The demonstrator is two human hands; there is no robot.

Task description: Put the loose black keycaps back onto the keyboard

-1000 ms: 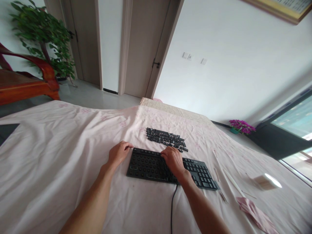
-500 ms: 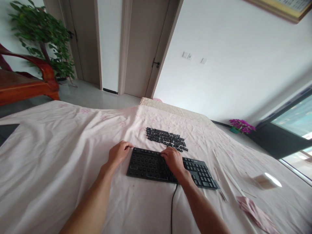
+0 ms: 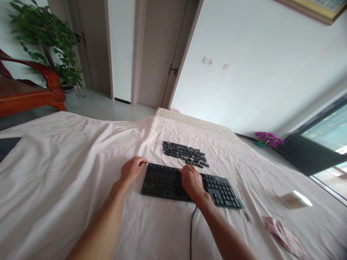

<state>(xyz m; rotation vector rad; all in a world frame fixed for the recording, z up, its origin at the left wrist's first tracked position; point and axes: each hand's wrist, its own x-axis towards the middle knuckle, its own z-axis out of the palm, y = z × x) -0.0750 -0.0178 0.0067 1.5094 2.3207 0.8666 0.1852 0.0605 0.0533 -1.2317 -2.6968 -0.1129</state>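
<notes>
A black keyboard (image 3: 159,184) lies on the pink cloth, its left part stripped of most keycaps and its right part still capped. At its top left corner my left hand (image 3: 132,169) is closed, fingertips touching the corner. Over the middle of the board my right hand (image 3: 191,180) is bent down with the fingers drawn together near the top key row. Whatever those fingers grip is hidden under the hand. Just beyond the board, loose black keycaps (image 3: 177,151) lie grouped in rough rows.
A cable (image 3: 191,227) runs from the keyboard toward me. Metal tweezers-like prongs (image 3: 247,215), cotton swabs (image 3: 241,192), a clear round tub (image 3: 295,199) and a pink cloth piece (image 3: 283,234) lie to the right. A wooden chair (image 3: 29,90) stands at far left.
My right hand has shifted slightly down and left over the keyboard. The left hand stays at the corner, and the loose keycaps look the same.
</notes>
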